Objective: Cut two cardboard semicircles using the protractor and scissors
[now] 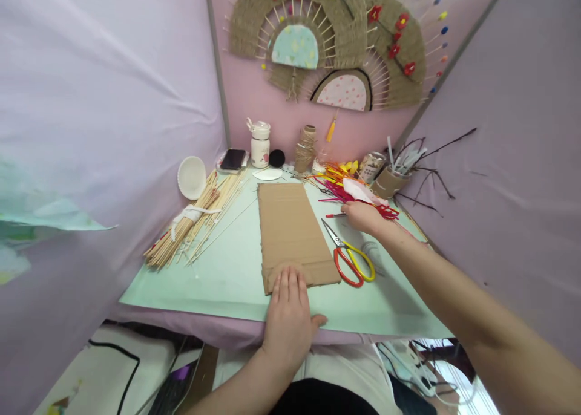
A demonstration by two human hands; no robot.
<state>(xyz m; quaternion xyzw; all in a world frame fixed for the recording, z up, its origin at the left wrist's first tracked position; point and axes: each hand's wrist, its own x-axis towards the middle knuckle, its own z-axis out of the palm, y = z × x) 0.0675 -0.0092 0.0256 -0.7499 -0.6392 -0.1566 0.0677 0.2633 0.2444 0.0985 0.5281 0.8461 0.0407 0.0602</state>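
My left hand (290,318) lies flat on the near edge of a brown cardboard sheet (290,227), fingers stretched out and thumb apart. The sheet lies lengthwise on the pale green tabletop. My right hand (363,216) is at the right side, with its fingers closed round the end of a slim pen (334,215) that has a red tip end. Its fingertips are partly hidden. Between the sheet and my right forearm lie scissors (348,258) with one red and one yellow handle, their blades slightly apart. Red and pink pipe cleaners (333,191) lie just beyond my right hand.
A bundle of wooden sticks (190,221) lies at the left beside a white bowl (191,178). Along the back stand a phone (233,159), a white bottle (260,146), a twine cone (305,149) and a pot of twigs (390,181). Twine-woven fans (254,28) hang on the pink wall.
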